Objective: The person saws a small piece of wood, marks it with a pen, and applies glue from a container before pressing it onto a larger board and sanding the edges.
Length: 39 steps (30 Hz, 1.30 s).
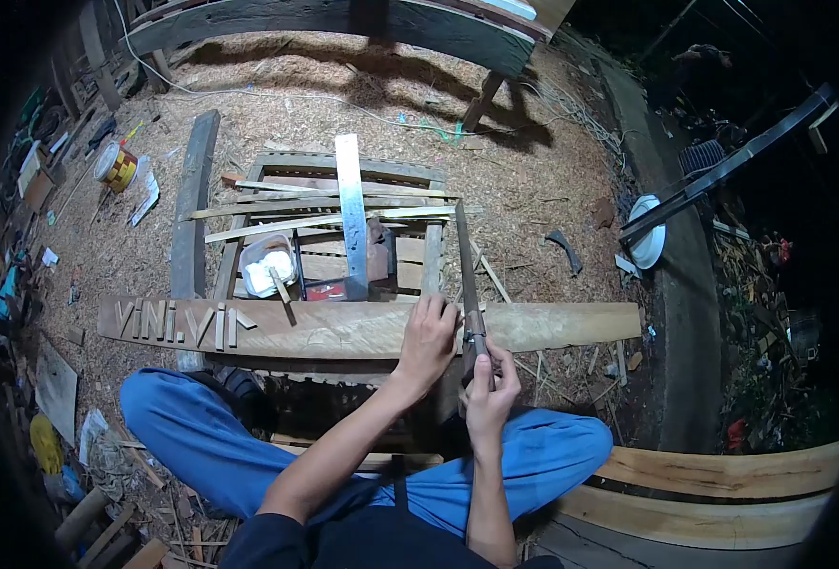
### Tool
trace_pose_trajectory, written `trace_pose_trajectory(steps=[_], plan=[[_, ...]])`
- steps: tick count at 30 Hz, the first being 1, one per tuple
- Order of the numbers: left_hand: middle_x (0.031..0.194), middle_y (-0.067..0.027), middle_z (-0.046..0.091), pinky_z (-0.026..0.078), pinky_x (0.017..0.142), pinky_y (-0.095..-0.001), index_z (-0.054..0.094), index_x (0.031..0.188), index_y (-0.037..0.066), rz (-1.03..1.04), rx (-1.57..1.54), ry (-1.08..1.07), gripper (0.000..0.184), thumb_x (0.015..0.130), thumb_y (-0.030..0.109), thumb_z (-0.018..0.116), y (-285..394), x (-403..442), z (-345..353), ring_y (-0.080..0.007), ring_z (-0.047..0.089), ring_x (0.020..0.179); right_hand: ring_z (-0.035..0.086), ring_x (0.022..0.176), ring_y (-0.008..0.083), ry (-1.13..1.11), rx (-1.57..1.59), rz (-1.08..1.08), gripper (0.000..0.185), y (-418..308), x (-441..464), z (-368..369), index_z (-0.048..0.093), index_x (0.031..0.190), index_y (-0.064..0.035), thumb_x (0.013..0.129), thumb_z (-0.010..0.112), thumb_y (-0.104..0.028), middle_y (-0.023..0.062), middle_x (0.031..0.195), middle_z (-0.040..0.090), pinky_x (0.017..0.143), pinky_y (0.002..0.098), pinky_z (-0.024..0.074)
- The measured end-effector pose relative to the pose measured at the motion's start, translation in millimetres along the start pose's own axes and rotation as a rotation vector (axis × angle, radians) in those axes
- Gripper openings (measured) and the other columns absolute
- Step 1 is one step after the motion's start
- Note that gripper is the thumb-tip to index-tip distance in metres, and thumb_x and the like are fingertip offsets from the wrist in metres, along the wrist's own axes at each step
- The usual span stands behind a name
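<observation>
My right hand [492, 391] is closed round the handle of a hand saw [466, 256]. Its long narrow blade points away from me and crosses the wooden board [552, 327]. My left hand [429, 334] rests on the board just left of the blade, fingers curled down; whatever they pinch is hidden. Raised wooden letters [182, 324] reading roughly "VINI.VIN" lie along the board's left part. Behind the board stands a white tub [269, 266] of white paste with a stick [282, 287] in it. A metal straight strip [351, 204] lies beside it.
Thin wood strips [296, 223] lie across a slatted pallet [433, 256]. A grey plank [194, 204] is at left, near a yellow-and-red bucket [116, 168]. A workbench [343, 36] spans the back. Long planks [723, 474] lie right of my knee; sawdust covers the ground.
</observation>
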<state>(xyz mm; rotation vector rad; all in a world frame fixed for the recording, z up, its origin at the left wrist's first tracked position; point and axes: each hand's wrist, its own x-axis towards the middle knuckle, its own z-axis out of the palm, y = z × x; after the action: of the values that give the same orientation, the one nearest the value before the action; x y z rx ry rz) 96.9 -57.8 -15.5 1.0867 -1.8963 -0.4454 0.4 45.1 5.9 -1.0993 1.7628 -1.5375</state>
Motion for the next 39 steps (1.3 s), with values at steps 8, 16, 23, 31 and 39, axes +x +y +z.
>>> trace_pose_trajectory(steps=[8, 16, 23, 31, 39], plan=[[0.1, -0.0183, 0.056, 0.048, 0.086, -0.0485, 0.063, 0.097, -0.001, -0.023, 0.009, -0.02, 0.017, 0.083, 0.003, 0.072, 0, 1, 1, -0.0389, 0.055, 0.099, 0.04, 0.043, 0.0017, -0.007, -0.007, -0.023, 0.031, -4, -21, -5, 0.058, 0.131, -0.0032, 0.107, 0.056, -0.022, -0.0041, 0.065, 0.051, 0.038, 0.0233, 0.0301], [0.099, -0.0175, 0.057, 0.048, 0.086, -0.0484, 0.065, 0.098, 0.0, -0.041, 0.044, -0.004, 0.015, 0.085, 0.004, 0.072, 0, -2, 2, -0.0379, 0.055, 0.098, 0.037, 0.041, 0.0021, -0.008, 0.102, 0.098, 0.03, -21, -69, -32, 0.057, 0.132, -0.0012, 0.107, 0.057, -0.018, -0.0053, 0.056, 0.044, 0.038, 0.0243, 0.0295], [0.1, -0.0172, 0.057, 0.048, 0.087, -0.0472, 0.065, 0.102, 0.0, -0.034, -0.071, -0.024, 0.016, 0.088, 0.005, 0.071, -2, 0, -4, -0.0379, 0.055, 0.1, 0.07, 0.088, 0.0156, 0.065, 0.016, 0.104, 0.034, -16, -74, -41, 0.065, 0.128, 0.0073, 0.099, 0.063, -0.01, 0.0153, 0.114, 0.074, 0.078, 0.03, 0.0574], [0.101, -0.0168, 0.058, 0.049, 0.085, -0.0466, 0.064, 0.102, 0.0, 0.067, 0.069, 0.023, 0.018, 0.086, 0.005, 0.072, -1, -5, 0, -0.0377, 0.055, 0.099, 0.06, 0.073, 0.0054, 0.119, -0.16, -0.225, 0.033, 0, -77, -35, 0.064, 0.129, 0.0083, 0.099, 0.062, -0.005, 0.0079, 0.098, 0.07, 0.062, 0.0211, 0.0483], [0.103, -0.0181, 0.059, 0.048, 0.086, -0.0465, 0.066, 0.107, -0.001, -0.053, -0.09, 0.011, 0.019, 0.09, 0.004, 0.071, 0, -2, -5, -0.0372, 0.056, 0.098, 0.074, 0.093, 0.0192, 0.068, -0.069, -0.112, 0.031, 6, -70, -48, 0.068, 0.124, 0.0076, 0.094, 0.066, -0.003, 0.0203, 0.117, 0.075, 0.081, 0.0307, 0.0583]])
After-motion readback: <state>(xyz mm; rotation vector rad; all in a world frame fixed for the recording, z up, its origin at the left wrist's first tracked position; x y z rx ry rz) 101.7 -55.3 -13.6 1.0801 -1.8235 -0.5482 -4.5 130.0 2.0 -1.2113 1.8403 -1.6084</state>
